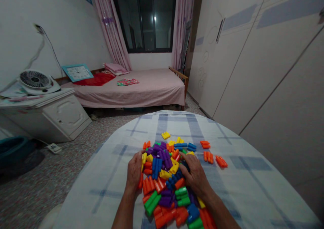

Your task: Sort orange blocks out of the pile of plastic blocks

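A heap of glossy plastic building blocks, shaped like joined tubes, lies on the table in red-orange, yellow, blue, purple and green. My left hand (pixel 134 170) rests along the heap's left side, fingers stretched forward and touching yellow blocks (pixel 143 160). Against the right side lies my right hand (pixel 194 171), its thumb and forefinger apart over dark blue blocks (pixel 174 179); its other fingers are partly hidden. Between the hands are purple blocks (pixel 162 153) and an upright blue block (pixel 157 167). Green blocks (pixel 152 202) and red-orange blocks (pixel 165 219) lie nearer to me.
Loose orange blocks (pixel 221 161) lie right of the heap, and a single yellow block (pixel 166 135) sits beyond it. A checked cloth (pixel 108 178) covers the round table. Beyond stand a bed (pixel 152 84), a white cabinet (pixel 65 114) with a fan (pixel 35 80), and a wardrobe (pixel 240 70).
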`<state>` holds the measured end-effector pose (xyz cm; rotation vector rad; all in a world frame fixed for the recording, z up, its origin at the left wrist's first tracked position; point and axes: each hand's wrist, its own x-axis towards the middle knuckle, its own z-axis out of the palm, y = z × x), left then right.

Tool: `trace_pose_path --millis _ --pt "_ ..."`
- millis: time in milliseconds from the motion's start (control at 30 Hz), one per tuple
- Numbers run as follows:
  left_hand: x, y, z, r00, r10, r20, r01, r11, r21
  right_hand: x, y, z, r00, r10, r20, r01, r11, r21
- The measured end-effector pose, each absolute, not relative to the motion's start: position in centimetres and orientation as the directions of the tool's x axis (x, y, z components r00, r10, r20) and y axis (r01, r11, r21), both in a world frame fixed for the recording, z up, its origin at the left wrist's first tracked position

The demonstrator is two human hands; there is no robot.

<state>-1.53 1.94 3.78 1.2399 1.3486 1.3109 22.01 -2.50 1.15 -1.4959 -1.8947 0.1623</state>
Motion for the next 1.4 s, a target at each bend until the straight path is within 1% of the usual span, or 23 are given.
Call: trace_pose_path --millis 67,133,233,333,433,733,800,967,1100,1167,1233,1333,1400 --pt "-1.6 1.9 3.7 -0.127 0.99 0.059 0.076 -0.049 0.996 22.0 -2.4 1.1 -0.046 0.873 0.486 0.808 0.318 -0.496" --pt "-1.6 1.9 3.5 -0.116 0.992 0.053 0.059 -0.047 0.997 22.0 -2.3 0.9 -0.07 0.856 0.511 0.822 0.34 -0.456" --pt "-1.6 2.0 3.3 -0.108 0.993 0.047 0.046 -0.042 0.998 22.0 -2.3 0.7 -0.156 0.87 0.468 0.834 0.369 -0.41" --pt "-1.7 2.0 3.3 -0.112 0.993 0.043 0.077 -0.035 0.996 21.9 -2.3 0.8 -0.181 0.889 0.421 0.813 0.376 -0.445" --pt "-1.7 2.0 3.4 -0.109 0.993 0.056 0.104 -0.045 0.994 21.8 -2.5 1.2 -0.137 0.893 0.43 0.782 0.364 -0.507" --pt "-2.0 2.5 2.7 -0.126 0.99 0.059 0.097 -0.047 0.994 22.5 -2.3 0.8 -0.087 0.896 0.435 0.703 0.365 -0.611" --pt "-2.0 2.5 2.7 -0.129 0.99 0.048 0.096 -0.036 0.995 22.8 -2.2 0.8 -0.082 0.896 0.437 0.699 0.364 -0.615" --pt "-1.9 2.3 2.9 -0.127 0.991 0.045 0.119 -0.03 0.992 23.2 -2.0 1.0 -0.131 0.888 0.44 0.725 0.388 -0.568" --pt "-2.0 2.4 2.8 -0.126 0.99 0.056 0.141 -0.038 0.989 23.2 -2.1 1.0 -0.131 0.896 0.425 0.721 0.38 -0.58" --pt "-2.1 2.4 2.6 -0.118 0.991 0.058 0.141 -0.042 0.989 23.1 -2.1 1.1 -0.09 0.898 0.43 0.711 0.36 -0.604" --pt "-2.1 2.5 2.4 -0.109 0.993 0.055 0.139 -0.039 0.99 23.2 -2.2 1.4 -0.008 0.911 0.413 0.692 0.303 -0.655" --pt "-2.2 2.6 2.2 -0.105 0.993 0.054 0.135 -0.04 0.99 24.2 -2.2 1.9 0.196 0.904 0.38 0.658 0.166 -0.734" --pt "-2.3 2.7 2.1 -0.111 0.992 0.056 0.132 -0.041 0.99 25.5 -2.1 2.1 0.35 0.844 0.406 0.672 0.076 -0.737"
